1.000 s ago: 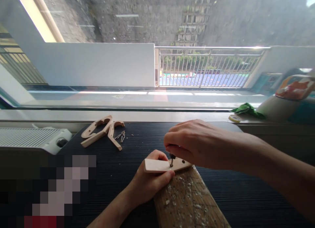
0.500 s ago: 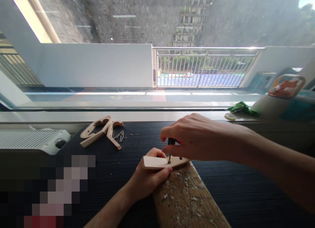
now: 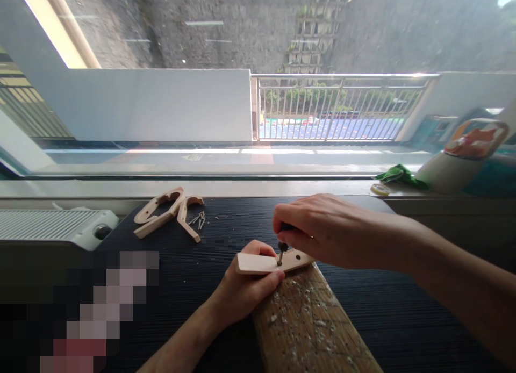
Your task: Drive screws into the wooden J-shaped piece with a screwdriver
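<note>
A pale wooden piece (image 3: 256, 263) with holes lies across the far end of a worn, pitted board (image 3: 312, 322). My left hand (image 3: 250, 289) grips this piece, fingers behind it and thumb along its near edge. Above it, my right hand (image 3: 318, 228) is closed round the dark handle of a small screwdriver (image 3: 282, 247). The tool leans slightly, and its thin shaft meets one hole in the piece. A second hole shows to the right of the shaft. Most of the handle is hidden by my right fingers.
On the black table (image 3: 169, 279), cut wooden shapes (image 3: 161, 214) lie at the back left beside several screws (image 3: 200, 220). A white radiator (image 3: 52, 228) is at far left. The sill (image 3: 250, 188) holds a green cloth (image 3: 401, 177) and a tape roll (image 3: 379, 189).
My right hand has shifted slightly right and down, and its grip has turned on the screwdriver, which now leans more. My left hand keeps its hold. The whole view has shifted slightly.
</note>
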Motion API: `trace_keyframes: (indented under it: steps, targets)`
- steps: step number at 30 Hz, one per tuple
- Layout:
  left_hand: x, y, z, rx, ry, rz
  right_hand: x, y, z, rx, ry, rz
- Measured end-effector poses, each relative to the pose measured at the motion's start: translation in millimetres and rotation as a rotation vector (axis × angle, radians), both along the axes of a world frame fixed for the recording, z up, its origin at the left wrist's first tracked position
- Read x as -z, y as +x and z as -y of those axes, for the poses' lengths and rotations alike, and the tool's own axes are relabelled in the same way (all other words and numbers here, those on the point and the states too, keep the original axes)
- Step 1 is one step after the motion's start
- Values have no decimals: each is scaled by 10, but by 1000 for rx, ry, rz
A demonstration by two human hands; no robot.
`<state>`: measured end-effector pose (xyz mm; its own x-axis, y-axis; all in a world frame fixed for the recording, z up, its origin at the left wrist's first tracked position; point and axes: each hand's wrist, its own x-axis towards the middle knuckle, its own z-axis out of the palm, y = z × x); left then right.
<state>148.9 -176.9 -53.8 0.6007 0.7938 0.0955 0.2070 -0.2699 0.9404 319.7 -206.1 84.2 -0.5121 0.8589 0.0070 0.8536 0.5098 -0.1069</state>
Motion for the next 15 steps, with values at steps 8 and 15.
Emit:
trace_keyframes:
  steps: [8,15]
  targets:
    - [-7,-8,16,-8,13,-32,-68,-89,3,0,112,111]
    - [-29,11,18,20,-14,-23,-120,-109,-2,-199,81,143]
